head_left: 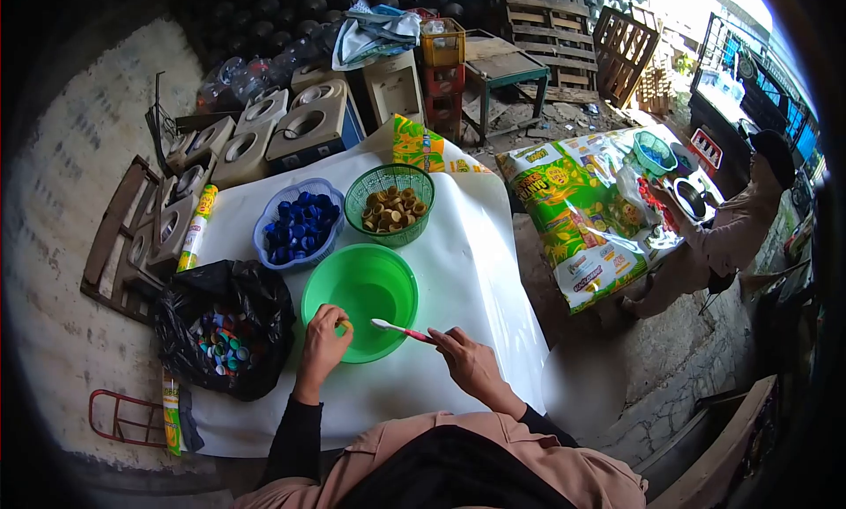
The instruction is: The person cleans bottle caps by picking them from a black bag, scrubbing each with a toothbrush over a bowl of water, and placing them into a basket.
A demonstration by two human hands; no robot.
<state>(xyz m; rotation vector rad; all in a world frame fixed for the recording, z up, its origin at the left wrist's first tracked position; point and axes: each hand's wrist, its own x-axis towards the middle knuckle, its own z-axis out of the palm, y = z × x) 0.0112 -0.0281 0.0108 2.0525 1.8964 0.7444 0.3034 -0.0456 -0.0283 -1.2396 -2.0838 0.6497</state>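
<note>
My left hand pinches a small yellowish bottle cap over the near left rim of a green basin. In my right hand is a toothbrush with a red and white handle, its white head pointing left above the basin. Water seems to lie in the basin, though its depth is hard to tell. Beyond it stand a green basket of yellow-brown caps and a light blue basket of dark blue caps.
A black plastic bag of mixed coloured caps lies left on the white-covered table. Old speaker-like boxes and crates stand behind. At right, another person works at a second table with a printed cover.
</note>
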